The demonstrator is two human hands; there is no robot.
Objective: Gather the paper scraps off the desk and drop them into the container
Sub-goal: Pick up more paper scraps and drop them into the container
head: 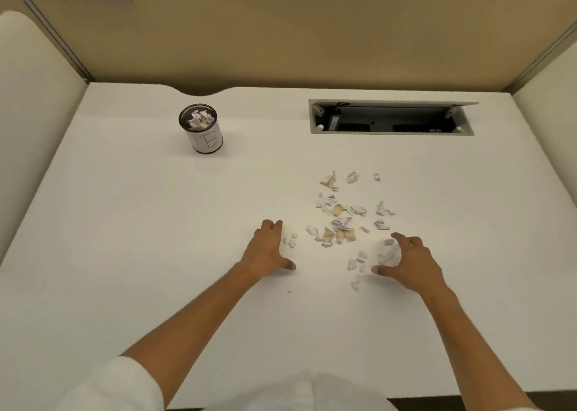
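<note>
White desk [125, 223] is carrying paper scraps [338, 220], lying scattered right of centre. Right hand [412, 262] is cupping loosely around a crumpled scrap [388, 254]; left hand [268, 248] is resting spread on the desk beside small bits. Container [203, 129] is standing far left, already holding scraps.

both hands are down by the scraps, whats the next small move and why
Probably sweep the two hands toward each other to bunch the paper scraps into one pile. The left hand rests open on the desk left of them, the right hand cups a crumpled piece, and the container stands far off at back left.
</note>
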